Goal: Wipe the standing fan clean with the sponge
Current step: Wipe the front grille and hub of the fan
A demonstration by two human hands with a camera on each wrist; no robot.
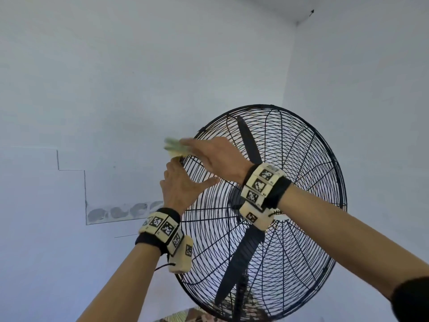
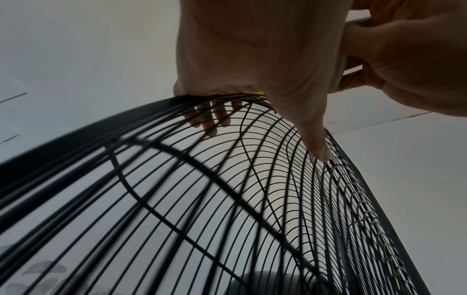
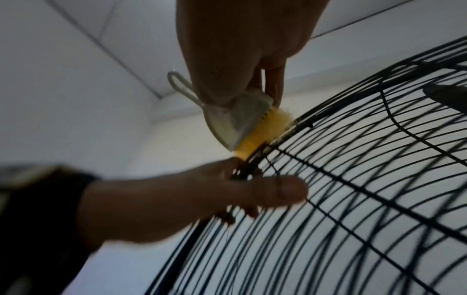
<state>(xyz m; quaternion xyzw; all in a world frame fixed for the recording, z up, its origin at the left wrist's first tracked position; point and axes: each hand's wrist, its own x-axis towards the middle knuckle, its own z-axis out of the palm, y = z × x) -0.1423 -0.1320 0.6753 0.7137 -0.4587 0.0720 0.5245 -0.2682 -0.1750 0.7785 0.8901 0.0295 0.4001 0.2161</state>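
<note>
Pale bluish-white walls (image 1: 139,66) meet at a corner (image 1: 289,89) that runs up to the ceiling (image 1: 348,8). A stepped line (image 1: 72,169) marks the left wall above a recessed strip with grey smudged patches (image 1: 120,212); the light is soft and even

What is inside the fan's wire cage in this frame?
Inside the fan cage, dark blades show through the wires. The right hand and its wristband cover the hub, so the motor centre cannot be seen. The left hand grips the rim.
</note>
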